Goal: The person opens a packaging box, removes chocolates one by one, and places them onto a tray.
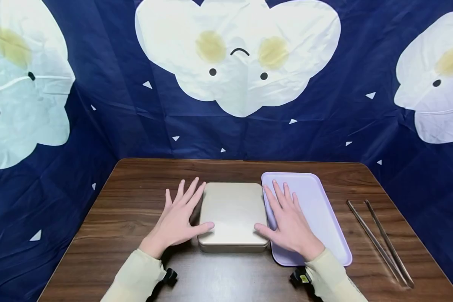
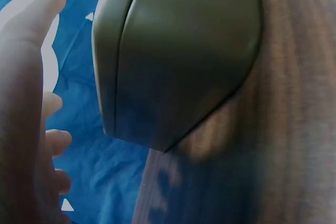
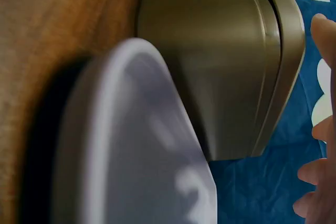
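A closed beige tin box point(image 1: 235, 214) with a lid sits in the middle of the table; its lid seam shows in the left wrist view on the box's side point(image 2: 184, 40). My left hand point(image 1: 181, 218) is spread at the box's left, thumb over the lid's edge. Over the lavender tray point(image 1: 324, 218), right of the box, my right hand point(image 1: 288, 220) is spread too, its thumb tip over the lid. Both wrist views show a gap between hand and box, and neither hand holds anything. The tray's rim point(image 3: 142, 51) lies close beside the box.
Metal tongs point(image 1: 385, 245) lie on the table at the right, their arms spread apart. The brown wooden table point(image 1: 124, 222) has rounded far corners. Dark blue cloth point(image 1: 109, 113) printed with white clouds hangs behind it and at both sides.
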The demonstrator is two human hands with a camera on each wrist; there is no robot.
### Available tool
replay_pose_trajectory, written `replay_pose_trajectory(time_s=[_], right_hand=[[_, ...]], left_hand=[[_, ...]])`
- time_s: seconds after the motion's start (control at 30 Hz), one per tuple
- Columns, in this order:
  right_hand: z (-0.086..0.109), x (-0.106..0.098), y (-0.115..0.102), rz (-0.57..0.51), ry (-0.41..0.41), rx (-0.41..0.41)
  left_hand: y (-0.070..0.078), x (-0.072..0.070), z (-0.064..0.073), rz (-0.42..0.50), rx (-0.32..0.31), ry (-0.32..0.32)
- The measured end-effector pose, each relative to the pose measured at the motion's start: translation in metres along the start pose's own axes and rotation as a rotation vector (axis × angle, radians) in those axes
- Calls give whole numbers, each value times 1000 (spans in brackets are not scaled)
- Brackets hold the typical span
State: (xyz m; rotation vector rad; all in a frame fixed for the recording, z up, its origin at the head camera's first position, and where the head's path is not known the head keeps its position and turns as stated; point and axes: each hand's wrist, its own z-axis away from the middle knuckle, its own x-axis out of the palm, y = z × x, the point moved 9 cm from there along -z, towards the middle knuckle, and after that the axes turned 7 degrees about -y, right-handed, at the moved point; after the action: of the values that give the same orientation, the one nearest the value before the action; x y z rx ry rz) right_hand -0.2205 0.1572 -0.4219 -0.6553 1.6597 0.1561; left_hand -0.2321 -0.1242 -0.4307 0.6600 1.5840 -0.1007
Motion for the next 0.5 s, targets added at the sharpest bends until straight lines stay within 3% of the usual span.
replay_pose_trajectory(time_s=[0.2, 0.5], right_hand=[[5, 10, -10, 13, -48, -79], [11, 19, -20, 21, -108, -161]], left_hand=[[7, 8, 10, 42, 60, -25], [9, 17, 18, 58, 93, -73]])
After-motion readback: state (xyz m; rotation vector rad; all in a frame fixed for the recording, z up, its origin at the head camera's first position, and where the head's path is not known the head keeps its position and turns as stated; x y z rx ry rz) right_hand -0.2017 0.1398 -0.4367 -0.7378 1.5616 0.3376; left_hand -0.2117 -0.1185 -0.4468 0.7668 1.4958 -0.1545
